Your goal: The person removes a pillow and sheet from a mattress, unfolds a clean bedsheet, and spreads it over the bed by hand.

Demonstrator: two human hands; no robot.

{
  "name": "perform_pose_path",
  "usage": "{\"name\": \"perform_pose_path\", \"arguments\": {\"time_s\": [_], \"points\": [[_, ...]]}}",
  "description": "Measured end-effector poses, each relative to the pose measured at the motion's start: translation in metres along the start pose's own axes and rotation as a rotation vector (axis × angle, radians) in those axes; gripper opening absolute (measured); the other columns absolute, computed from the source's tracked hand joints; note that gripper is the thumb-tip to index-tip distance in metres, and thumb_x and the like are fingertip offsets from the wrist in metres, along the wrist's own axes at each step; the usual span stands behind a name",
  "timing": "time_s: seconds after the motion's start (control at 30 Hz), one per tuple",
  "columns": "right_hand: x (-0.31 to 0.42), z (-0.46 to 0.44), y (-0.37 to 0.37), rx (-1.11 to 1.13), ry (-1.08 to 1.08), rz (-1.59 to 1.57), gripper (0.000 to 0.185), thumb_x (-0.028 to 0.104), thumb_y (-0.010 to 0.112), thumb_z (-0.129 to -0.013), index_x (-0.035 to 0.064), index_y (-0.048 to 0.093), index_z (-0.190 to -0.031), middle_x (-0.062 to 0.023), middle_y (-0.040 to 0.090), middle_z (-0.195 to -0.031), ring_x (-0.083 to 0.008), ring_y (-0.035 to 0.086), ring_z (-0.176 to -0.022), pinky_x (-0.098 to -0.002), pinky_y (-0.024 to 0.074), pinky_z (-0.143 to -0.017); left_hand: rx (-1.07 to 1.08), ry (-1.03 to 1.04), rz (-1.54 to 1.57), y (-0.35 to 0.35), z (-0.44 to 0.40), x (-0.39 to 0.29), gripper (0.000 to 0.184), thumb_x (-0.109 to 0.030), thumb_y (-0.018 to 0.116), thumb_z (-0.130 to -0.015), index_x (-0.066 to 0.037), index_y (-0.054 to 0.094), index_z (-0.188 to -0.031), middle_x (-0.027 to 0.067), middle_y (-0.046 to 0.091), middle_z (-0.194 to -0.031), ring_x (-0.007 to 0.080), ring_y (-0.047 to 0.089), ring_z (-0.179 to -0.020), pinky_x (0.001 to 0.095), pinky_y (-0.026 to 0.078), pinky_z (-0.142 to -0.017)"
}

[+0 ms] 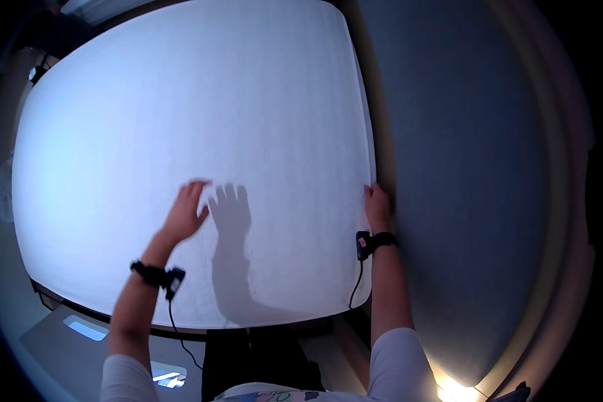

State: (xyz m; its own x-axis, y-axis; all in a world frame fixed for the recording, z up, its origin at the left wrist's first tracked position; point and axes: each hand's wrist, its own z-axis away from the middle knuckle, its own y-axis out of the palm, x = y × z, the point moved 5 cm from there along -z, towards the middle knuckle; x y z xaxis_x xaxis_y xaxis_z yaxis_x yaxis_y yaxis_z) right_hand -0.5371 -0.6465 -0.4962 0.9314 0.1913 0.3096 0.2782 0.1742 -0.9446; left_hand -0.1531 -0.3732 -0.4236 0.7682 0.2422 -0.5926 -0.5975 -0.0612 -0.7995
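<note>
A white sheet covers a mattress with rounded corners and fills most of the view. Over its near part my left hand is raised, thumb apart from the fingers and nothing held; its shadow falls on the sheet to the right. At the right side edge of the mattress, my right hand has its fingers curled onto the edge of the sheet. Black straps with small devices are on both wrists: the left device and the right device each trail a thin cable.
A large grey padded panel runs along the right, with a narrow gap beside the mattress. At the lower left is a grey board with cut-out slots. A light glows at the bottom right. Dark objects are at the far left corner.
</note>
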Motion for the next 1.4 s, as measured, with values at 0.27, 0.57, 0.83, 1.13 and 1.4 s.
{"name": "perform_pose_path", "arguments": {"time_s": [0.27,0.57,0.83,1.13,1.4], "points": [[-0.054,0.003,0.052,0.025,-0.028,0.315,0.016,0.012,0.048,-0.081,-0.0028,0.054,-0.081,-0.0259,0.06,-0.073,-0.0401,0.06,-0.069,-0.0474,0.0494,-0.063,-0.333,-0.236,-0.425,0.12,-0.096,0.069,0.061,-0.023,0.044,-0.081,-0.009,0.025,-0.136,0.0098,0.024,-0.142,0.0276,0.02,-0.132,0.046,0.015,-0.106],[0.051,-0.067,0.03,-0.149,-0.032,0.038,0.03,0.021,0.052,-0.08,0.0006,0.049,-0.101,-0.0252,0.06,-0.083,-0.0423,0.057,-0.08,-0.048,0.0447,-0.071,-0.391,-0.233,-0.358,0.13,-0.064,0.093,0.064,-0.019,0.037,-0.072,-0.009,0.031,-0.135,0.0076,0.027,-0.141,0.0246,0.023,-0.131,0.0451,0.011,-0.106],[0.074,-0.176,0.049,-0.198,-0.162,0.141,0.027,0.028,0.059,-0.081,0.0014,0.051,-0.08,-0.0184,0.05,-0.08,-0.0347,0.048,-0.075,-0.0393,0.0414,-0.069,-0.35,-0.231,-0.315,0.153,-0.05,0.108,0.063,-0.024,0.036,-0.073,-0.009,0.033,-0.134,0.0089,0.028,-0.141,0.0252,0.023,-0.131,0.045,0.01,-0.105],[0.075,-0.179,0.061,-0.297,-0.28,0.199,0.011,0.009,0.046,-0.085,-0.0007,0.048,-0.082,-0.0204,0.053,-0.086,-0.0392,0.053,-0.08,-0.0453,0.0444,-0.069,-0.355,-0.235,-0.312,0.151,-0.047,0.108,0.064,-0.023,0.036,-0.072,-0.009,0.033,-0.134,0.0089,0.028,-0.141,0.0261,0.023,-0.13,0.0458,0.01,-0.105],[0.052,-0.196,0.082,-0.264,-0.306,0.578,0.009,0.008,0.041,-0.087,-0.0004,0.045,-0.087,-0.0174,0.058,-0.08,-0.031,0.063,-0.068,-0.0372,0.0537,-0.054,-0.332,-0.193,-0.357,0.133,-0.053,0.088,0.065,-0.019,0.041,-0.07,-0.007,0.032,-0.133,0.0117,0.031,-0.138,0.0293,0.026,-0.128,0.0479,0.012,-0.104]]}}
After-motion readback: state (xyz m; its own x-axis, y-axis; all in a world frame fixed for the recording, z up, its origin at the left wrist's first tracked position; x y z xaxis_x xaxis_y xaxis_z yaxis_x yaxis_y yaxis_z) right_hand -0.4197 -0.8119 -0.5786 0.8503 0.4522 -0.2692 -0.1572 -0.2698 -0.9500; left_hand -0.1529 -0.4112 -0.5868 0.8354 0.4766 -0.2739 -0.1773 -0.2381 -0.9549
